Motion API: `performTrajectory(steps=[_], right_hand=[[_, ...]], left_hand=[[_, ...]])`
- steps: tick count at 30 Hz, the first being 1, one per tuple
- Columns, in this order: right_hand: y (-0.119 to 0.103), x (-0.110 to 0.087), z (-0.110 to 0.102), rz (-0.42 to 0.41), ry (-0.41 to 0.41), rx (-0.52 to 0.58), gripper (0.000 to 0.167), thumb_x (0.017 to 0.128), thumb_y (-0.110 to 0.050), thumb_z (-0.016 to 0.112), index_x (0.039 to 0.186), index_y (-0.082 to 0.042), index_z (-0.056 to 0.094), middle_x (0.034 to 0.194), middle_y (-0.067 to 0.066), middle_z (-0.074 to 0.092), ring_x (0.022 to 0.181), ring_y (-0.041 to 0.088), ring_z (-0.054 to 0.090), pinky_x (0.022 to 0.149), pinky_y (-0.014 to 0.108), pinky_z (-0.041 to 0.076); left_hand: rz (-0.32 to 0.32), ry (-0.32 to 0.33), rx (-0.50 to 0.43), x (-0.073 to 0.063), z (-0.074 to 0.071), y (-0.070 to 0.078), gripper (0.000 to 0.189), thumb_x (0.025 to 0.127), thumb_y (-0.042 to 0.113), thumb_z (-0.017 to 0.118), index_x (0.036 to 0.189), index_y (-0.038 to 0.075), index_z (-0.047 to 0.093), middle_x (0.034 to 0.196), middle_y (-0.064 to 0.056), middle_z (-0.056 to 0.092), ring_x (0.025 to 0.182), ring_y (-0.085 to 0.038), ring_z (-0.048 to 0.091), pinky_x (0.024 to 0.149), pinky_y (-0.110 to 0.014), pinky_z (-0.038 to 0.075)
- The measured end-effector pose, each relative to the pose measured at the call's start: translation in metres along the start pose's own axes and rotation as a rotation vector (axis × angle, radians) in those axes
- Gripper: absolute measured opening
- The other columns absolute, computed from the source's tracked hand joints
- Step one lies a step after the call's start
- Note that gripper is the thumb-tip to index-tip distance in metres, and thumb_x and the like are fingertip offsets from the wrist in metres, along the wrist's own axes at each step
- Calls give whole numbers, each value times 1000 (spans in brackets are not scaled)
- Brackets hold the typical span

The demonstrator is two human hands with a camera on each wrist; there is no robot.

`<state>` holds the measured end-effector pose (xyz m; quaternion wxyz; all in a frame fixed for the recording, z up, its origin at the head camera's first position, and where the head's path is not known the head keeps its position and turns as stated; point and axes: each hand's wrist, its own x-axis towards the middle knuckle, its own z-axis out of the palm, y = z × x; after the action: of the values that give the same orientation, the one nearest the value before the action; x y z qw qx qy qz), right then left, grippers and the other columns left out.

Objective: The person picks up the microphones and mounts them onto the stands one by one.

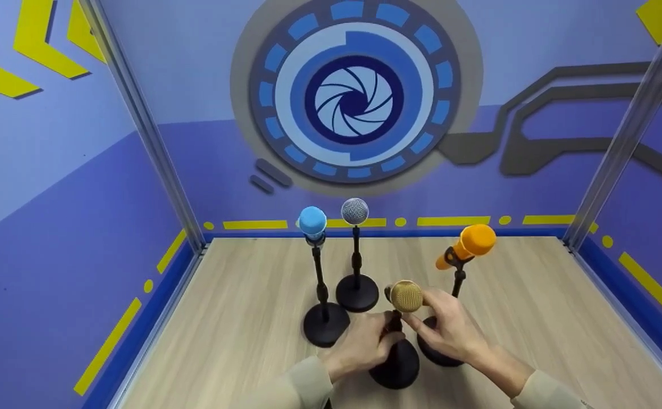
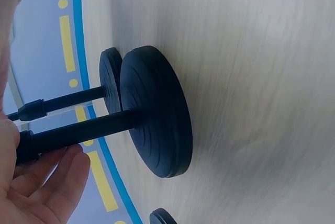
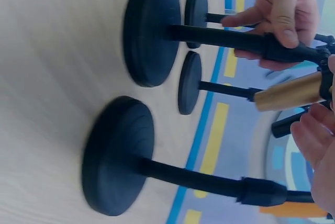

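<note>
A gold microphone (image 1: 407,296) sits at the top of a black desk stand (image 1: 397,372), its mesh head towards me. My left hand (image 1: 365,341) grips the upper pole of that stand, thumb and fingers around the collar in the right wrist view. With thumb and fingers on either side, my right hand (image 1: 456,326) holds the gold microphone just below its head. In the right wrist view its gold handle (image 3: 288,94) slants through the black clip (image 3: 326,81) on top of the pole. The round base (image 2: 162,114) appears upright on the tabletop in the left wrist view.
A blue-headed microphone (image 1: 312,221) and a silver-headed microphone (image 1: 355,211) stand on black stands to the left and behind. An orange microphone (image 1: 475,241) stands close on the right, its base partly behind my right hand. Purple-blue panels (image 1: 194,170) enclose the wooden tabletop (image 1: 240,318).
</note>
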<state>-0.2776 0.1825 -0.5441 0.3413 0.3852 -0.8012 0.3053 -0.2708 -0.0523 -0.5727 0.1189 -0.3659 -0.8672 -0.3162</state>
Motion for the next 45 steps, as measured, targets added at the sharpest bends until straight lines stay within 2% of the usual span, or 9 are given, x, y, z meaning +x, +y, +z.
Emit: performTrajectory(steps=[3,7,11,16,19,22,26,35,45], right_hand=[[0,-12,2,33,-10,-37,41,84,-9,93,121,-18,77,105,-3,81,92,13,75,79,34,63],[-1,-28,10,51,-54,-57,36,82,-6,93,113,-14,78,108,-1,81,95,14,77,81,34,64],[-3,-42,20,49,-109,-95,34,76,-7,95,106,-13,78,108,-3,80,94,14,77,81,34,64],[-6,-54,32,93,-222,-127,36,78,-16,95,109,-13,77,108,-5,78,96,17,76,84,38,65],[-7,-60,38,140,-298,-112,35,84,-17,92,116,-11,77,113,-2,78,101,19,77,88,41,65],[-7,-65,42,143,-336,-107,37,90,-18,90,123,-10,77,117,-1,79,105,20,78,90,41,66],[-6,-71,47,118,-346,-98,38,91,-21,91,125,-9,78,120,1,80,107,21,79,91,41,66],[-9,-75,56,96,-332,-152,32,87,-21,95,111,-6,81,123,4,80,110,24,78,94,43,66],[-11,-75,63,83,-279,-202,37,82,-26,98,108,-6,81,117,5,80,107,25,77,92,42,66]], left_hand=[[-7,0,-3,0,-2,-1,23,110,33,68,95,16,66,83,6,69,70,5,50,65,-8,39],[-15,8,0,0,-2,-2,26,109,33,69,91,16,65,80,5,69,68,5,48,62,-7,36],[-10,43,-20,-1,0,-1,17,106,27,74,93,16,70,86,4,78,74,7,62,66,-7,48],[5,95,-106,0,0,1,8,104,21,76,103,12,77,99,-2,84,89,-2,79,77,-18,65],[-7,109,-169,0,1,3,9,104,17,76,109,10,79,104,-4,84,94,-5,81,78,-18,66],[-29,123,-227,0,2,5,9,104,14,76,110,9,80,104,-4,84,95,-5,80,79,-15,64],[-46,128,-280,0,4,6,6,103,10,76,108,9,80,102,-5,84,96,-4,79,80,-12,62],[-59,120,-318,1,4,7,3,102,8,76,102,8,78,99,-7,86,94,0,78,82,-13,63],[-60,153,-250,3,4,6,8,95,6,80,95,12,75,91,-3,84,87,5,75,78,-10,60]])
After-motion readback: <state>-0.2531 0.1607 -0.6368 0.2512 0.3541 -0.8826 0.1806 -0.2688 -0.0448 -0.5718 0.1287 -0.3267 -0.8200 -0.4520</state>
